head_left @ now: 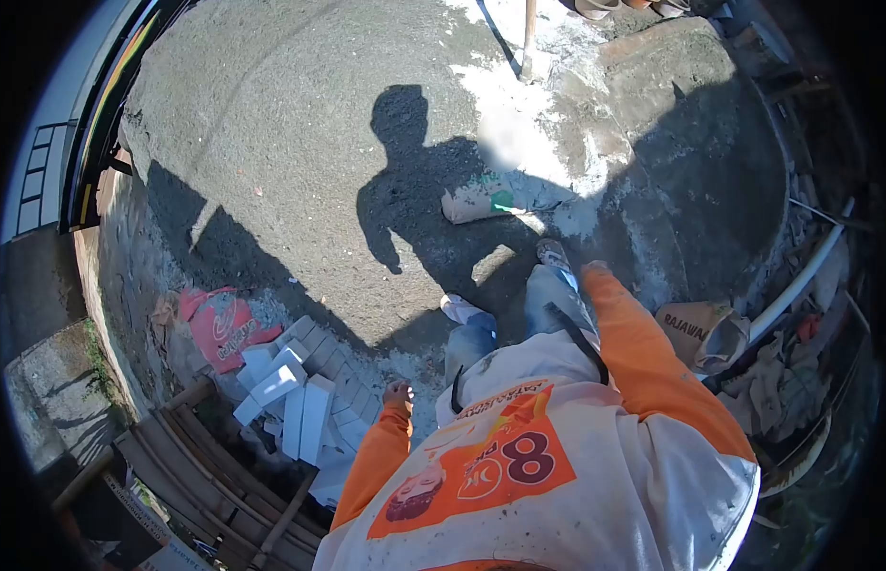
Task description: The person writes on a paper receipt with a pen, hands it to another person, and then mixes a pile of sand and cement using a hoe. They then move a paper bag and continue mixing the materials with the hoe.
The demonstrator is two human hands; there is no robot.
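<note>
My left hand (398,394) hangs low beside my body, its fingers curled, with no object showing in it. It is nearest to a stack of pale blocks (308,414) on the left. My right hand (595,268) is at the end of the orange sleeve, by my right leg; its fingers are mostly hidden. Ahead of my feet a paper sack (471,204) with a green mark lies on its side on the grey ground (271,143), apart from both hands. My shoes (552,252) stand just short of it.
White powder (505,114) covers ground ahead, where a wooden handle (529,38) stands. Buckets (597,8) are at the far edge. A red sack (228,328) lies left, above bamboo poles (214,457). On the right are a brown sack (695,333) and a pale pipe (800,276).
</note>
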